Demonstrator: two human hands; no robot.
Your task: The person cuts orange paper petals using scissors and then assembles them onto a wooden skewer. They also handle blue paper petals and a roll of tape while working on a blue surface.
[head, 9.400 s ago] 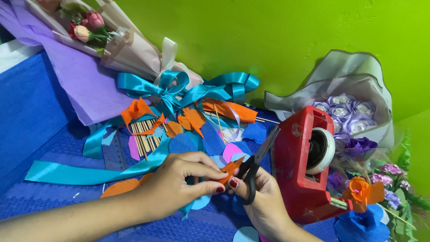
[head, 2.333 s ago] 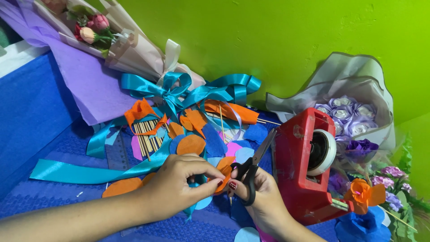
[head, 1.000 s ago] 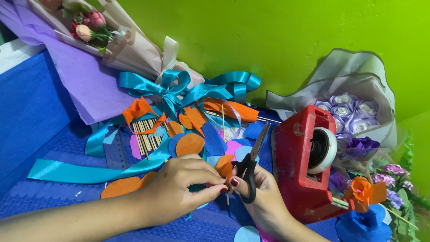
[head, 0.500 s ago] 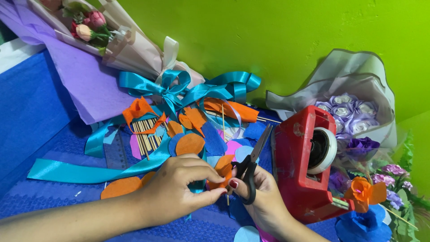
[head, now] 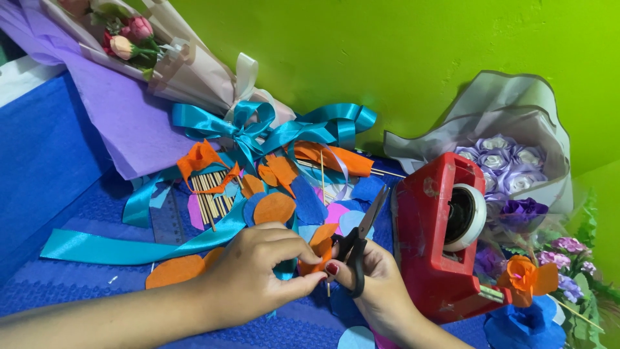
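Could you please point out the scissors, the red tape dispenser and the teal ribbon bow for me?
scissors point(head: 357, 244): head view, on the black pivot below the blades.
red tape dispenser point(head: 423, 242): head view, on its red side wall.
teal ribbon bow point(head: 248, 129): head view, on the central knot.

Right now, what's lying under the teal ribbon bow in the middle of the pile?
Under the teal ribbon bow lie a bundle of wooden sticks, orange felt scraps and blue felt pieces, all on the blue mat. Whatever sits directly beneath the knot is covered.
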